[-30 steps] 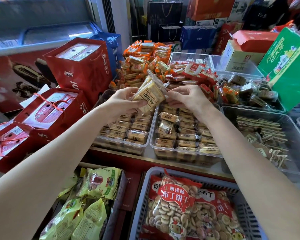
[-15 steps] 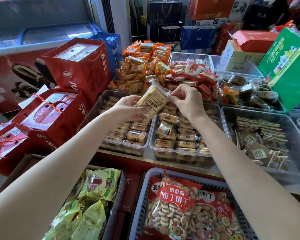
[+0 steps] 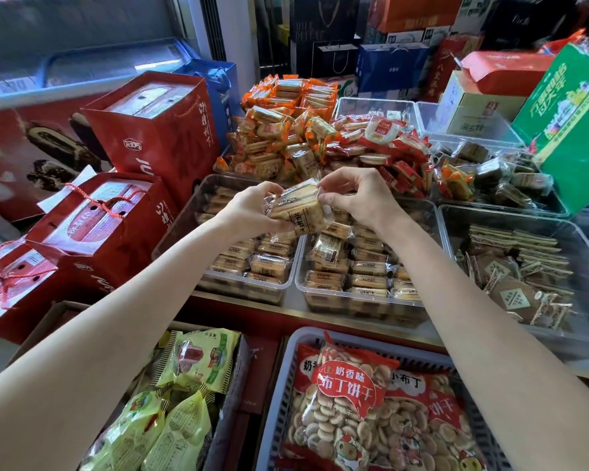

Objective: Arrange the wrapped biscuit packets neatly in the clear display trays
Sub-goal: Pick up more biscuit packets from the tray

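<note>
Both hands hold a small stack of clear-wrapped tan biscuit packets [image 3: 298, 210] in the air above two clear trays. My left hand [image 3: 252, 210] grips the stack's left end with curled fingers; my right hand [image 3: 357, 195] pinches its right end. Under them, the left clear tray [image 3: 184, 215] holds rows of the same packets along its near side. The right clear tray [image 3: 301, 280] is filled with several rows, one packet standing tilted at its left.
Behind the trays lie heaps of orange-wrapped [image 3: 283, 130] and red-wrapped [image 3: 381, 144] biscuits. A tray of flat brown packets [image 3: 521, 277] sits at right, a green box [image 3: 572, 127] above it. Red gift bags [image 3: 150, 130] stand left. A grey basket [image 3: 286, 368] with round-biscuit bags is nearest.
The packets have come down and toward me, from above the trays' far edge to over the gap between them. Both hands stayed on the stack, closing nearer together.
</note>
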A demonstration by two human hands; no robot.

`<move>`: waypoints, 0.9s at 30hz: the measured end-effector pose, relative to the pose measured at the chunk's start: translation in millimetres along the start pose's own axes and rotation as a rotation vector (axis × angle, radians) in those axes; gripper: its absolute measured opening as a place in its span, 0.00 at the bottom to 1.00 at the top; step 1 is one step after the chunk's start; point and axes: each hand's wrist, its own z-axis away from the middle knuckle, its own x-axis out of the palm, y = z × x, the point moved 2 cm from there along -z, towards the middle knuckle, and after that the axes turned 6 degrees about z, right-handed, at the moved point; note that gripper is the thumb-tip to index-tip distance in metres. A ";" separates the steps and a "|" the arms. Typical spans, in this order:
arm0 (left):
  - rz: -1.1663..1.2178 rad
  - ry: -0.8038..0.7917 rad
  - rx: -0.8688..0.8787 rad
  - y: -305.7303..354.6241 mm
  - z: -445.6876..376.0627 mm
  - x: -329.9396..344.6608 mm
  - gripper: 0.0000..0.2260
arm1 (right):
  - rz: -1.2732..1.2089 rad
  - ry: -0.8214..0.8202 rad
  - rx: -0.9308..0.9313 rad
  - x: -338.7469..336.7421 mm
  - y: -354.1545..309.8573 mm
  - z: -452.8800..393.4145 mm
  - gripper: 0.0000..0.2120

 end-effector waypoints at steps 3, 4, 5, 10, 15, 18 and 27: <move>-0.015 0.007 0.012 0.4 -0.8 1.7 0.28 | -0.009 0.052 0.048 0.4 9.5 1.3 0.02; -0.020 0.015 0.022 0.4 -1.6 2.8 0.29 | -0.022 0.063 0.083 1.9 12.9 2.2 0.01; -0.027 0.021 0.032 -0.2 -2.7 4.0 0.29 | -0.034 0.066 0.120 4.1 16.0 3.1 0.01; -0.098 -0.018 0.071 -6.1 -5.9 12.1 0.28 | -0.070 -0.141 0.107 2.6 23.4 7.4 0.22; -0.072 -0.063 0.074 -9.7 -15.6 27.9 0.29 | 0.047 -0.433 0.118 11.9 33.6 11.9 0.39; -0.094 -0.103 0.074 -6.5 -21.2 48.2 0.29 | 0.210 -0.266 0.112 14.7 43.8 9.2 0.33; -0.238 -0.122 -0.039 -43.9 -25.0 61.1 0.15 | 0.492 -0.459 0.471 11.1 110.8 22.9 0.33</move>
